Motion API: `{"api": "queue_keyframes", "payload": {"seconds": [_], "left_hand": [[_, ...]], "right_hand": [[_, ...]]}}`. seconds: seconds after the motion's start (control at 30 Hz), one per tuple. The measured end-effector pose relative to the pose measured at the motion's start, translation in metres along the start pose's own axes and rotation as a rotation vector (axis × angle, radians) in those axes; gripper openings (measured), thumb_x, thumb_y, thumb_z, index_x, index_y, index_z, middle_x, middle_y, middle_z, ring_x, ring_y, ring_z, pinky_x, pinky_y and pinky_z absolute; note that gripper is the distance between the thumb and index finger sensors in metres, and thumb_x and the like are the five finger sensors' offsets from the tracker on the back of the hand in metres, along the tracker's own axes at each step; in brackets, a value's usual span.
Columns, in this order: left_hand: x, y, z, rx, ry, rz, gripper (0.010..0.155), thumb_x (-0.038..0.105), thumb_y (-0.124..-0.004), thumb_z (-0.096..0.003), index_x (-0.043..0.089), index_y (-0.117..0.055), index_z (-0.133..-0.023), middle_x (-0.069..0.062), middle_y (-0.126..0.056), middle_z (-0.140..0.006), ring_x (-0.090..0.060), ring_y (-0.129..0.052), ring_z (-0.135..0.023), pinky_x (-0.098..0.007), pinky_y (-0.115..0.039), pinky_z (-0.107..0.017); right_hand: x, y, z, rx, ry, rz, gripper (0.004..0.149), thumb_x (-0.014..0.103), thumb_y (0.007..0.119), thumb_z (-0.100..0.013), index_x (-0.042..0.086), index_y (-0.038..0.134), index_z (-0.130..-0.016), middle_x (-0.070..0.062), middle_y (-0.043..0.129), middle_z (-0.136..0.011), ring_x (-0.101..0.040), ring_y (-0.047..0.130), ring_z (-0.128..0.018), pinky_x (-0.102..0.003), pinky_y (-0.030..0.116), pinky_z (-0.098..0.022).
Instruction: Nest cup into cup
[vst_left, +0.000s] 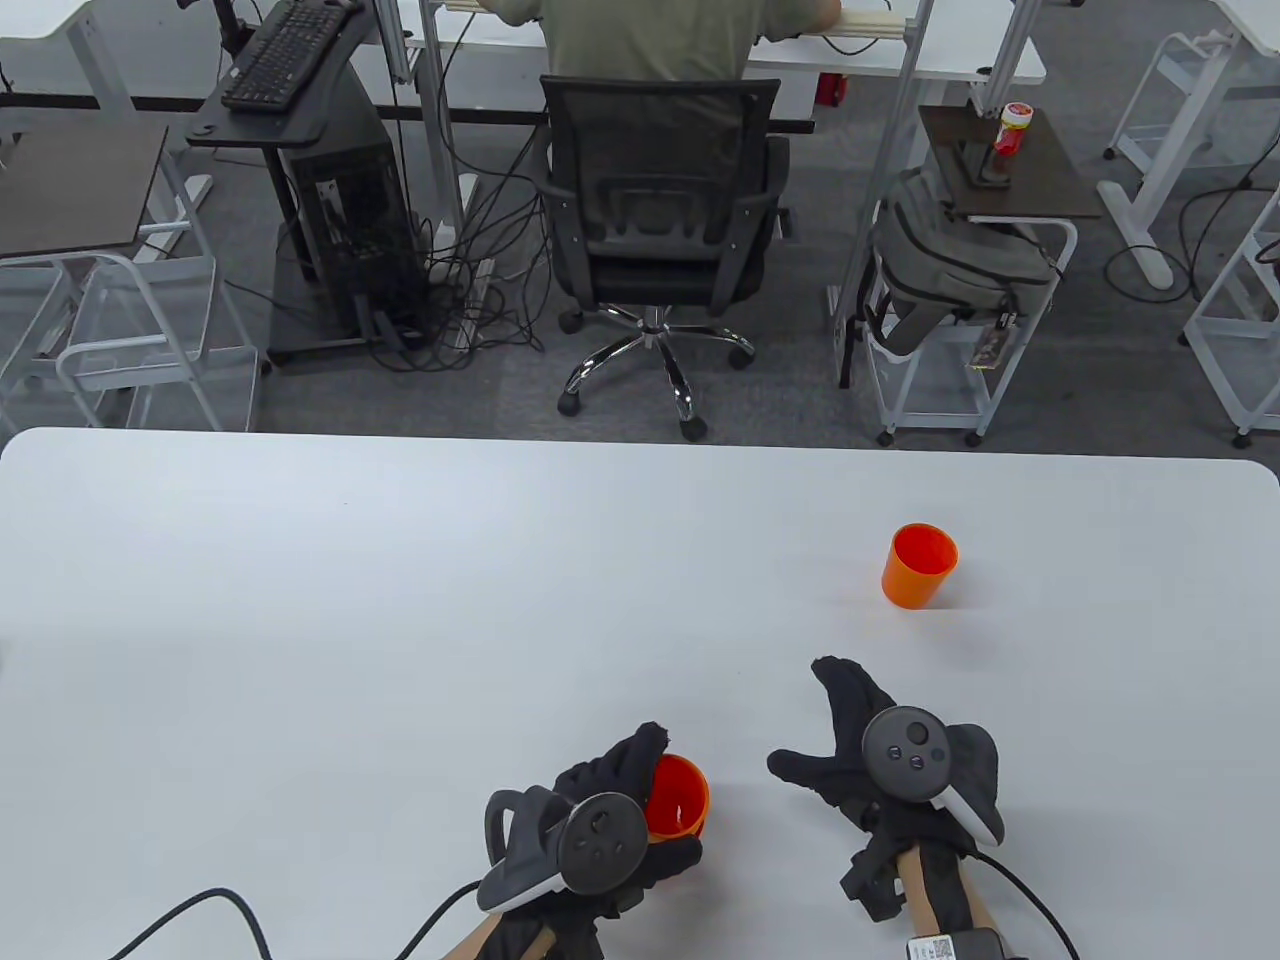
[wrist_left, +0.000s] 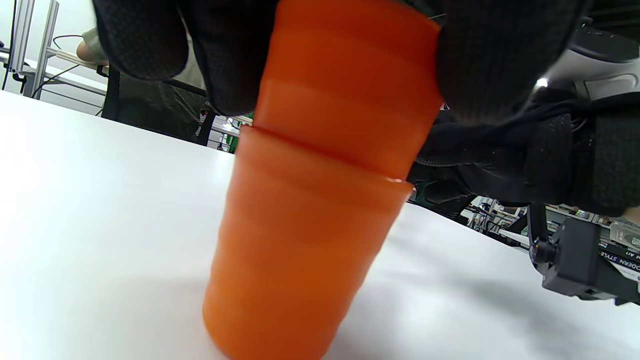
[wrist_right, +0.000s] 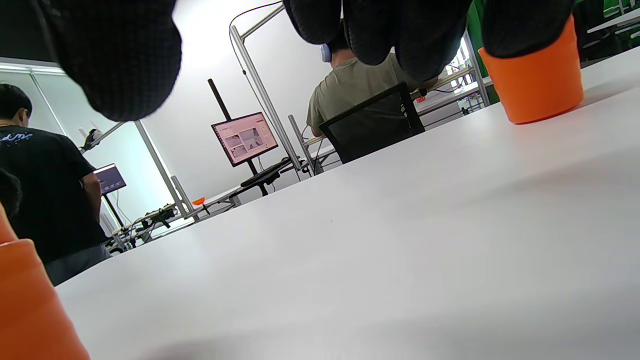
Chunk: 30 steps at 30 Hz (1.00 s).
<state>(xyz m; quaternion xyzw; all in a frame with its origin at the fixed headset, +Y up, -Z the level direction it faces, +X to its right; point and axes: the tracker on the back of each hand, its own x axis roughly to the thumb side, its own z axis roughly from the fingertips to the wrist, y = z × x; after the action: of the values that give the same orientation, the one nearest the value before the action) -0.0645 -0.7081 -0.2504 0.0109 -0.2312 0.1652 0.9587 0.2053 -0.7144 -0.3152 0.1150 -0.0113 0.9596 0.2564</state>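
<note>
At the near edge of the table (vst_left: 300, 560) the left hand (vst_left: 590, 830) grips an orange cup (wrist_left: 345, 85) already seated in another (wrist_left: 295, 260), while the right hand (vst_left: 880, 750), fingers spread and holding nothing, looks set to fetch the lone cup (vst_left: 919, 566) farther right.

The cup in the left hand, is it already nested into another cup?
Yes, partly. The upper cup sits inside the lower cup; the left hand grips it.
</note>
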Motion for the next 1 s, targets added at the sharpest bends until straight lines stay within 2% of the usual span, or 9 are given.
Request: {"api": "queue_keyframes", "payload": {"seconds": [0.17,0.23,0.33,0.47,0.6,0.73,0.9,1.0], "left_hand": [[-0.001,0.001,0.001,-0.017,-0.017,0.022,0.102,0.065,-0.081,-0.0458,0.001,-0.044,-0.115,-0.024,-0.067,-0.115,-0.039,-0.083,-0.099,-0.062,-0.071,-0.071],[-0.005,0.004,0.002,-0.022,-0.037,0.056,0.101,0.068,-0.076,-0.0465,0.003,-0.043,-0.116,-0.025,-0.063,-0.118,-0.041,-0.078,-0.102,-0.063,-0.070,-0.072],[-0.018,0.014,0.003,0.048,-0.064,0.170,0.100,0.071,-0.071,-0.0474,0.005,-0.042,-0.117,-0.028,-0.056,-0.120,-0.048,-0.070,-0.105,-0.065,-0.067,-0.072],[-0.044,0.027,0.005,0.136,0.016,0.230,0.097,0.070,-0.069,-0.0492,0.006,-0.042,-0.117,-0.029,-0.053,-0.121,-0.049,-0.067,-0.106,-0.066,-0.065,-0.072],[-0.074,0.033,0.009,0.190,0.138,0.247,0.095,0.069,-0.068,-0.0506,0.006,-0.043,-0.117,-0.029,-0.053,-0.121,-0.049,-0.067,-0.106,-0.066,-0.065,-0.072],[-0.090,0.033,0.011,0.199,0.199,0.257,0.095,0.069,-0.068,-0.0510,0.006,-0.043,-0.117,-0.029,-0.053,-0.120,-0.050,-0.067,-0.105,-0.066,-0.065,-0.072],[-0.100,0.034,0.012,0.208,0.232,0.245,0.095,0.069,-0.068,-0.0509,0.006,-0.043,-0.117,-0.029,-0.053,-0.120,-0.050,-0.067,-0.105,-0.066,-0.065,-0.072],[-0.105,0.034,0.012,0.208,0.249,0.251,0.095,0.069,-0.069,-0.0508,0.005,-0.043,-0.117,-0.029,-0.053,-0.120,-0.050,-0.067,-0.105,-0.066,-0.065,-0.072]], "right_hand": [[-0.001,-0.001,0.000,0.000,0.004,0.001,0.103,0.057,0.086,-0.044,0.001,0.036,-0.115,-0.033,0.044,-0.115,-0.057,0.055,-0.101,-0.074,0.052,-0.067],[-0.002,-0.004,0.000,-0.008,0.006,-0.005,0.103,0.057,0.086,-0.044,0.001,0.036,-0.115,-0.032,0.044,-0.115,-0.057,0.055,-0.101,-0.073,0.051,-0.068],[-0.004,-0.017,0.000,-0.056,0.011,-0.020,0.103,0.057,0.086,-0.044,0.001,0.036,-0.115,-0.032,0.043,-0.116,-0.056,0.055,-0.102,-0.071,0.050,-0.069],[-0.014,-0.040,-0.008,-0.136,0.036,-0.022,0.103,0.057,0.086,-0.044,0.002,0.036,-0.115,-0.031,0.043,-0.116,-0.055,0.054,-0.103,-0.070,0.049,-0.070],[-0.038,-0.064,-0.034,-0.181,0.114,-0.023,0.103,0.058,0.086,-0.044,0.002,0.036,-0.115,-0.032,0.043,-0.116,-0.055,0.054,-0.103,-0.071,0.049,-0.070],[-0.064,-0.077,-0.066,-0.196,0.228,0.019,0.105,0.059,0.085,-0.044,0.002,0.034,-0.116,-0.031,0.042,-0.117,-0.055,0.052,-0.103,-0.071,0.048,-0.070],[-0.099,-0.075,-0.106,-0.190,0.383,-0.019,0.106,0.058,0.085,-0.044,0.002,0.032,-0.116,-0.032,0.041,-0.117,-0.056,0.052,-0.103,-0.072,0.048,-0.070],[-0.112,-0.069,-0.120,-0.175,0.441,-0.009,0.107,0.059,0.085,-0.044,0.001,0.029,-0.116,-0.032,0.040,-0.117,-0.056,0.051,-0.103,-0.072,0.048,-0.070]]}}
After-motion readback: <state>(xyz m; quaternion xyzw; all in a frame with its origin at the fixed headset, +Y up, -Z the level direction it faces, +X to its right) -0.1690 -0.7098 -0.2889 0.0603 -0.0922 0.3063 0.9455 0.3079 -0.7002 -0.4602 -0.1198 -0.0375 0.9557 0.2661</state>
